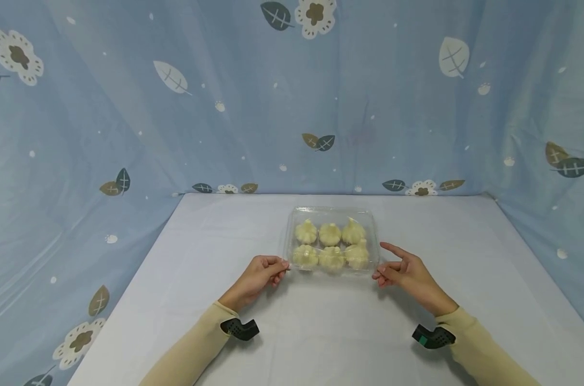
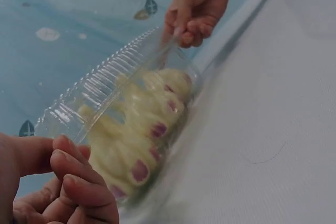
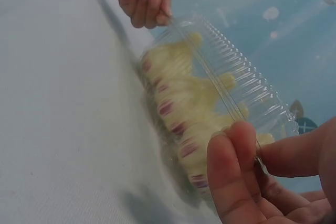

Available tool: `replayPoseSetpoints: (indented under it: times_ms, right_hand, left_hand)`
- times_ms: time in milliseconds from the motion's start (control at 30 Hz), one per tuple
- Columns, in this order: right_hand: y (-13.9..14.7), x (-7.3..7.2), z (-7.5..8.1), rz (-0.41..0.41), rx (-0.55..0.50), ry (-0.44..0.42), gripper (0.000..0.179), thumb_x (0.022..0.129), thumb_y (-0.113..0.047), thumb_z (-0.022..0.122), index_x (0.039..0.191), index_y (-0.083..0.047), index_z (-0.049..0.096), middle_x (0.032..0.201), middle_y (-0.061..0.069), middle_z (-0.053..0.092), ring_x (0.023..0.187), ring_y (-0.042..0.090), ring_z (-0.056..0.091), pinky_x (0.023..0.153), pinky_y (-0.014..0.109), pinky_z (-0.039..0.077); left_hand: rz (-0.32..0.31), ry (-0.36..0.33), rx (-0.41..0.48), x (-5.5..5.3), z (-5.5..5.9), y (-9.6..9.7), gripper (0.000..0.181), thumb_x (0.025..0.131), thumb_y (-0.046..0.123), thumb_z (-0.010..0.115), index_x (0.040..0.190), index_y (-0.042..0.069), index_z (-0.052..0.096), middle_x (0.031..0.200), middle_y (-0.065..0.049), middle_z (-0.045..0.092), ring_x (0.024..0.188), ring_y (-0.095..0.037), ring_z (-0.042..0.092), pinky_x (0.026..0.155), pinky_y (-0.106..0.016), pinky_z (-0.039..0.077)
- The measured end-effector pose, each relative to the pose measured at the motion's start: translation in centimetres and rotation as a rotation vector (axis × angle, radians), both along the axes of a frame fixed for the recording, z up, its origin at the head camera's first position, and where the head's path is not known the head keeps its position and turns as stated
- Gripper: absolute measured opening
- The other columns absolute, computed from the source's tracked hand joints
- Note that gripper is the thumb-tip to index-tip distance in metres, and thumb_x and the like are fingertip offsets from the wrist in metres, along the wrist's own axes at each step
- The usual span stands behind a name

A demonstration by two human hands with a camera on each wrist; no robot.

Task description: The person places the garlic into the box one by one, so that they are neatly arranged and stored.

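Observation:
A clear plastic clamshell box (image 1: 334, 213) with its lid down sits in the middle of the table. Inside lie several pale garlic bulbs (image 1: 330, 234) in two rows, with purple patches on their sides in the wrist views. My left hand (image 1: 263, 274) pinches the box's near left corner between thumb and fingers. At the near right corner, my right hand (image 1: 407, 273) pinches the rim, its index finger stretched out along the right side in the head view. Both wrist views show the ribbed lid (image 3: 241, 66) and the rim running between the two hands.
A white cloth (image 1: 321, 332) covers the table. Blue curtains (image 1: 292, 107) with leaf and flower prints hang behind it and at both sides. A dark device (image 1: 240, 329) is strapped at the left wrist, another (image 1: 434, 337) at the right.

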State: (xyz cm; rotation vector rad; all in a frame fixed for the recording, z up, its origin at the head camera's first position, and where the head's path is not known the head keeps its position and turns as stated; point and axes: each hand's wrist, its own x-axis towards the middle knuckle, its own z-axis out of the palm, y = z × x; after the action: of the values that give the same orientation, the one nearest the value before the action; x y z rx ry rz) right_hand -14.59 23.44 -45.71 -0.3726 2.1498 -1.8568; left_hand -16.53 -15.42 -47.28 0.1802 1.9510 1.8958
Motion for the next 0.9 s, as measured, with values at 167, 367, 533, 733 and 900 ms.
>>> replayPoseSetpoints:
  times_ms: [167, 367, 533, 733, 900]
  right_hand:
    - [-0.2, 0.3, 0.2, -0.001, 0.001, -0.015, 0.076, 0.103, -0.009, 0.063, 0.162, 0.007, 0.017, 0.096, 0.001, 0.081, 0.085, 0.023, 0.078, 0.078, 0.032, 0.065]
    - [0.0, 0.2, 0.6, 0.011, -0.007, -0.056, 0.078, 0.103, -0.010, 0.064, 0.163, 0.004, 0.016, 0.099, 0.005, 0.081, 0.089, 0.025, 0.079, 0.080, 0.033, 0.065]
    - [0.2, 0.2, 0.8, 0.028, 0.024, -0.089, 0.078, 0.105, -0.019, 0.062, 0.165, 0.001, 0.014, 0.105, 0.007, 0.081, 0.092, 0.028, 0.078, 0.083, 0.034, 0.065]
    - [0.8, 0.1, 1.4, -0.012, 0.157, -0.029, 0.075, 0.109, -0.028, 0.056, 0.164, 0.002, 0.016, 0.116, 0.025, 0.075, 0.095, 0.026, 0.076, 0.083, 0.038, 0.065]
    - [2.0, 0.0, 3.9, -0.167, 0.375, 0.229, 0.063, 0.110, -0.032, 0.052, 0.161, 0.001, 0.031, 0.130, 0.027, 0.067, 0.099, 0.000, 0.067, 0.081, 0.027, 0.062]
  left_hand:
    - [0.014, -0.003, 0.020, 0.4, -0.1, -0.1, 0.034, 0.105, 0.013, 0.060, 0.110, -0.020, 0.063, 0.070, 0.009, 0.061, 0.062, -0.001, 0.050, 0.057, -0.018, 0.044]
    - [0.026, -0.004, -0.010, 0.2, 0.4, -0.3, 0.037, 0.104, 0.015, 0.061, 0.114, -0.020, 0.065, 0.071, 0.007, 0.063, 0.060, -0.003, 0.054, 0.056, -0.017, 0.047]
    - [0.006, 0.028, -0.073, 0.2, 0.6, -0.7, 0.041, 0.105, 0.022, 0.062, 0.113, -0.017, 0.068, 0.072, 0.005, 0.064, 0.061, -0.005, 0.053, 0.057, -0.019, 0.046]
    - [0.049, 0.120, -0.312, 0.4, 1.2, -1.5, 0.052, 0.102, 0.047, 0.063, 0.103, -0.003, 0.077, 0.074, 0.000, 0.068, 0.061, -0.013, 0.057, 0.056, -0.026, 0.048]
    - [0.219, 0.343, -0.506, -0.3, 3.6, -2.6, 0.056, 0.101, 0.057, 0.059, 0.101, 0.005, 0.080, 0.082, -0.012, 0.073, 0.069, -0.022, 0.065, 0.064, -0.029, 0.050]
